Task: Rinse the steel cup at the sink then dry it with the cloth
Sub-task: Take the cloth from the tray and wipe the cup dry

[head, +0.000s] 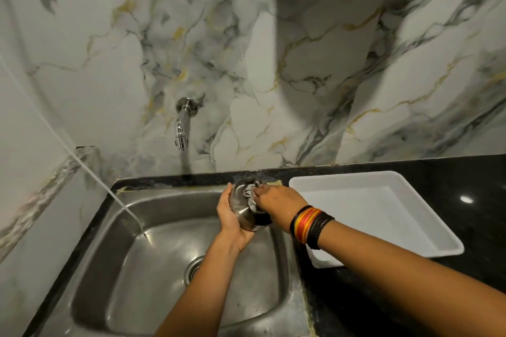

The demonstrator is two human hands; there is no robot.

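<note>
The steel cup [242, 204] is held over the right rear part of the steel sink [169, 227]. My left hand [230, 217] cradles it from below and from the left. My right hand [276, 201] presses a grey-and-dark cloth [250, 194] against the cup; most of the cloth is hidden between my fingers and the cup. Coloured thread bands circle my right wrist. The wall tap [182, 128] above the sink shows no running water.
A white rectangular plastic tray [427, 213] sits on the black counter [465, 172] right of the sink. A thin white cord [90, 172] runs diagonally from the left wall down into the sink. The drain [194, 268] lies below my left forearm. Marble tiles cover the wall.
</note>
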